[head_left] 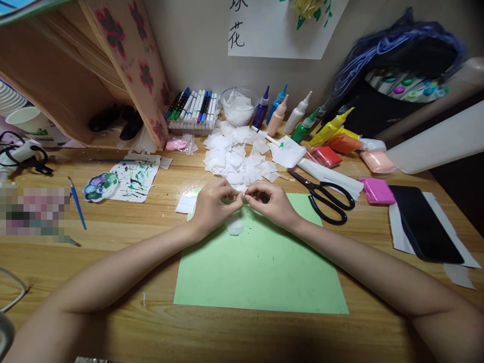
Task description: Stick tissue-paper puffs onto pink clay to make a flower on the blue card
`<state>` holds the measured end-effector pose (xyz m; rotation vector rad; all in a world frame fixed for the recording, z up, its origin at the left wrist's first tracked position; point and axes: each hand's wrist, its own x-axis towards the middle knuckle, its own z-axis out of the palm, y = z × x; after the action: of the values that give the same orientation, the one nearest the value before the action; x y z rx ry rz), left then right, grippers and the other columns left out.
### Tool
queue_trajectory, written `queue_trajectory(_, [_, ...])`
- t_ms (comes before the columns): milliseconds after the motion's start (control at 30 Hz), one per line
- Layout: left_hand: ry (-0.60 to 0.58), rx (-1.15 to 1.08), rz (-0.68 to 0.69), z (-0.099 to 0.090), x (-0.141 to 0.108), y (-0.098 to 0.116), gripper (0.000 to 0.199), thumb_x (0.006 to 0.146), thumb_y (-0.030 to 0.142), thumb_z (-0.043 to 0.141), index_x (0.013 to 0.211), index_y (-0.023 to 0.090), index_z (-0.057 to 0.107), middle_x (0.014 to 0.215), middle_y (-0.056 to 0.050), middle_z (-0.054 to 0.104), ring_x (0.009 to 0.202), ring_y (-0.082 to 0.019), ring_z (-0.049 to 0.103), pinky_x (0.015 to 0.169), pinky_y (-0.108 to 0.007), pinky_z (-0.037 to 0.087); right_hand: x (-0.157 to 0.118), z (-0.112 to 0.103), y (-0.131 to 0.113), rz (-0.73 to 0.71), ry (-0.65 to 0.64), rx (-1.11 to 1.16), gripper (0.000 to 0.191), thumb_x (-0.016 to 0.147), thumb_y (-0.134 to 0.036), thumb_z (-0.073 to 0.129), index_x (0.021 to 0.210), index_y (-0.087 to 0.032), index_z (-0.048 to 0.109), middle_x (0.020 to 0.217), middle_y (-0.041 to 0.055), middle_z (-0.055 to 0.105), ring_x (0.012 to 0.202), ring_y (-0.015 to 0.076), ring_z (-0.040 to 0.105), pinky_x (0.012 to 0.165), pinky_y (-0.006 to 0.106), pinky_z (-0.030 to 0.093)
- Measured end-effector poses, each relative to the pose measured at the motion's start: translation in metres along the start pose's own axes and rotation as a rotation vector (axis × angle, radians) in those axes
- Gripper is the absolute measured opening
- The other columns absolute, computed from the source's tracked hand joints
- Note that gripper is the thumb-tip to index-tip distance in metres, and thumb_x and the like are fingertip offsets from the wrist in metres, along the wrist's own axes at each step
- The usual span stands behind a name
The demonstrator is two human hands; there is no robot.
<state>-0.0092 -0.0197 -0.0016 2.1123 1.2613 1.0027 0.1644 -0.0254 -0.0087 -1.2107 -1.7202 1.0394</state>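
Note:
My left hand (215, 207) and my right hand (275, 202) meet above the far part of a green sheet (260, 272). Thumb and forefinger of each pinch a small piece of white tissue paper (239, 188), mostly covered by the fingertips. Another white paper piece (235, 225) lies on the green sheet just below my left fingers. Beyond the hands spreads a loose pile of white tissue squares (227, 154). One more folded white piece (185, 204) rests at the sheet's left corner. Black-handled scissors (321, 194) lie to the right of my right hand, partly over the sheet.
Several paint bottles (277, 116), a glass bowl (239, 107) of white paper and a marker rack (193, 111) stand along the wall. At right lie a pink clay pack (377, 190) and a black phone (431, 223). A paint-stained paper (136, 177) and blue brush (77, 204) lie left.

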Motion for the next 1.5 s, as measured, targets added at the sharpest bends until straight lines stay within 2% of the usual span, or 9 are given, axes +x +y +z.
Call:
queue_trajectory(267, [-0.004, 0.016, 0.012, 0.0, -0.001, -0.001, 0.015, 0.079, 0.026, 0.061, 0.07, 0.017, 0.068, 0.065, -0.001, 0.056, 0.065, -0.013, 0.05, 0.057, -0.024, 0.037, 0.0, 0.0, 0.0, 0.013, 0.003, 0.004, 0.01, 0.079, -0.025, 0.061, 0.075, -0.017, 0.063, 0.073, 0.0023, 0.061, 0.06, 0.011, 0.046, 0.053, 0.025, 0.036])
queue_trajectory(500, [-0.014, 0.115, 0.118, -0.002, -0.002, 0.005, 0.017, 0.08, 0.028, 0.059, 0.088, 0.018, 0.07, 0.073, -0.003, 0.059, 0.067, -0.013, 0.053, 0.059, -0.024, 0.041, 0.0, -0.001, 0.0, 0.025, 0.024, 0.037, 0.012, 0.08, -0.028, 0.062, 0.074, -0.017, 0.064, 0.071, 0.0012, 0.06, 0.06, 0.0113, 0.048, 0.054, 0.025, 0.036])
queue_trajectory(733, [0.053, 0.188, 0.154, -0.001, -0.005, 0.002, 0.012, 0.08, 0.023, 0.057, 0.078, 0.018, 0.068, 0.07, -0.001, 0.057, 0.062, -0.01, 0.05, 0.054, -0.023, 0.036, 0.0, -0.001, -0.001, 0.003, 0.022, 0.015, 0.012, 0.079, -0.026, 0.062, 0.071, -0.017, 0.062, 0.069, 0.0005, 0.059, 0.06, 0.0111, 0.047, 0.054, 0.025, 0.036])
queue_trajectory(1000, [0.096, -0.033, -0.044, -0.007, 0.001, 0.011, 0.01, 0.078, 0.02, 0.058, 0.068, 0.017, 0.058, 0.067, 0.001, 0.051, 0.058, -0.01, 0.044, 0.057, -0.024, 0.036, 0.0, -0.001, -0.001, 0.027, 0.039, 0.045, 0.012, 0.077, -0.022, 0.06, 0.067, -0.018, 0.054, 0.065, -0.0019, 0.053, 0.056, 0.0098, 0.042, 0.053, 0.024, 0.034])
queue_trajectory(1200, [0.073, -0.175, -0.223, -0.004, 0.005, 0.005, 0.013, 0.082, 0.022, 0.053, 0.069, 0.017, 0.053, 0.068, 0.002, 0.048, 0.057, -0.009, 0.043, 0.056, -0.024, 0.034, 0.0, -0.001, 0.0, 0.036, 0.05, 0.086, 0.011, 0.076, -0.019, 0.057, 0.067, -0.018, 0.05, 0.065, -0.0026, 0.049, 0.058, 0.0103, 0.043, 0.054, 0.025, 0.034])
queue_trajectory(1500, [0.102, -0.244, -0.281, -0.003, 0.006, 0.004, 0.014, 0.081, 0.022, 0.051, 0.069, 0.017, 0.05, 0.068, 0.002, 0.046, 0.06, -0.01, 0.042, 0.057, -0.023, 0.033, 0.0, -0.002, 0.002, 0.031, 0.078, 0.132, 0.013, 0.077, -0.021, 0.056, 0.067, -0.018, 0.048, 0.067, -0.0017, 0.049, 0.061, 0.0115, 0.044, 0.057, 0.026, 0.035])
